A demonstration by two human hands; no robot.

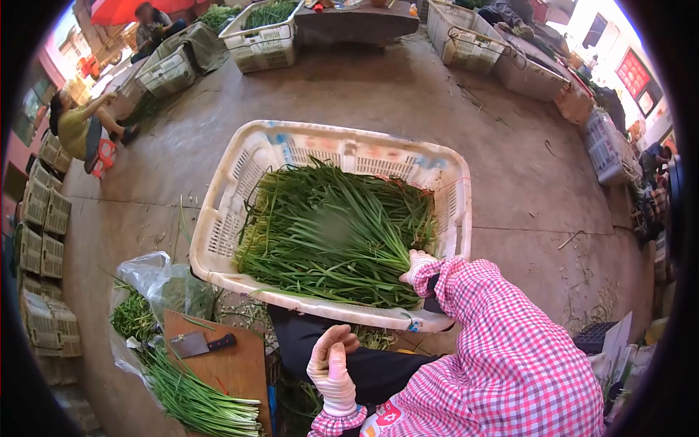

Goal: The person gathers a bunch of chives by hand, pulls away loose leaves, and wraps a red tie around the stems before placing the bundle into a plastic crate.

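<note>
A white plastic crate (222, 226) occupies the centre, its near rim just beyond dark trousers (295, 342). Long green leaves (313, 240) fill it in a layered heap. The right hand (420, 266), emerging from a pink checked sleeve (510, 320), grips the gathered ends of a leafy bunch (389, 251) inside the crate, toward its near right corner; the blades of this bunch fan out to the far left over the heap. The left hand (333, 364) is raised just outside the near rim, its fingers curled toward the thumb; whether they enclose anything cannot be told. At near left, a wooden board (244, 364) bears a cleaver (189, 344) with a black handle. A bundle of green stalks (196, 399) lies partly across the board, white ends to the right. Left of the board, a clear plastic bag (145, 273) adjoins loose greens (131, 315). At far left, a slatted crate (266, 47) stands on the concrete floor (524, 189).
</note>
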